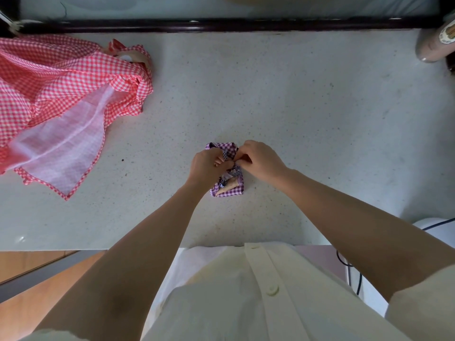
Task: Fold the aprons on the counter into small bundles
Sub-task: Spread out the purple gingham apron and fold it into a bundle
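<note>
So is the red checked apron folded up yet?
No, it is spread out. The red checked apron lies loose and rumpled on the counter, with its pale underside showing.

A dark rail (221,24) runs across the top of the frame, with a pale pane (172,6) above it. In the upper right corner stands a brownish bottle (435,43) with a label. A white stick (6,19) pokes in at the upper left. A cream buttoned shirt (246,311) fills the bottom centre. Right of it a black cable (354,274) trails by a white rounded object (435,232). Wooden floor (32,299) shows at the lower left.
</note>
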Demonstrator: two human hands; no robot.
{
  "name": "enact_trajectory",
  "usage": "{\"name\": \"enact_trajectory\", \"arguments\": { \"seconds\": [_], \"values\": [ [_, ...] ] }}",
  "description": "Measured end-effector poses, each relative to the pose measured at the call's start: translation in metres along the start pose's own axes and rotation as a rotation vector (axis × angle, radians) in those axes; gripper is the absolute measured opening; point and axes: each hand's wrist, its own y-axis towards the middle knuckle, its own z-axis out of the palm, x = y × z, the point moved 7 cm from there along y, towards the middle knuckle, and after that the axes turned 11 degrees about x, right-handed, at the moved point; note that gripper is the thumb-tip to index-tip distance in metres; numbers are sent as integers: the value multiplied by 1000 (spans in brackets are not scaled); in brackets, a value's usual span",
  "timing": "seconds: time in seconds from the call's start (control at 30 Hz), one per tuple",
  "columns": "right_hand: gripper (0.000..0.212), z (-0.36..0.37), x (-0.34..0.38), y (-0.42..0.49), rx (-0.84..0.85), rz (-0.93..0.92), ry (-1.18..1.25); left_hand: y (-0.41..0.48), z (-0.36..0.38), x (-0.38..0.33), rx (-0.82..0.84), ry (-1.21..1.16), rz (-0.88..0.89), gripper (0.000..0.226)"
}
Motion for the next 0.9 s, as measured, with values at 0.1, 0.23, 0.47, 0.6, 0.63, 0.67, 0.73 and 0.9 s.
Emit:
{"name": "enact_trajectory", "arguments": {
  "seconds": [0.1, 0.23, 0.47, 0.6, 0.63, 0.67, 0.73, 0.9],
  "values": [
    [11, -3, 1, -3, -76, -14, 32, 3, 0, 8, -15, -113, -42, 25],
    [6, 4, 3, -4, -69, -23, 118, 5, -1, 18, -33, -321, -118, 27],
    [10, 10, -4, -1, -116, 179, 325, -1, -3, 19, -51, -431, -161, 26],
    [6, 13, -4, -2, -146, 248, 363, -3, -3, 19, -73, -463, -150, 21],
    [5, 13, -3, -2, -157, 258, 378, -4, -3, 19, -73, -461, -150, 21],
    [6, 14, -3, -2, -166, 264, 398, -5, -3, 18, -74, -460, -151, 22],
    [7, 17, -2, -3, -161, 270, 450, -7, -4, 19, -74, -460, -159, 27],
    [43, 19, -4, -4, -100, 298, 660, -13, -4, 13, -57, -427, -105, 38]
  ]
}}
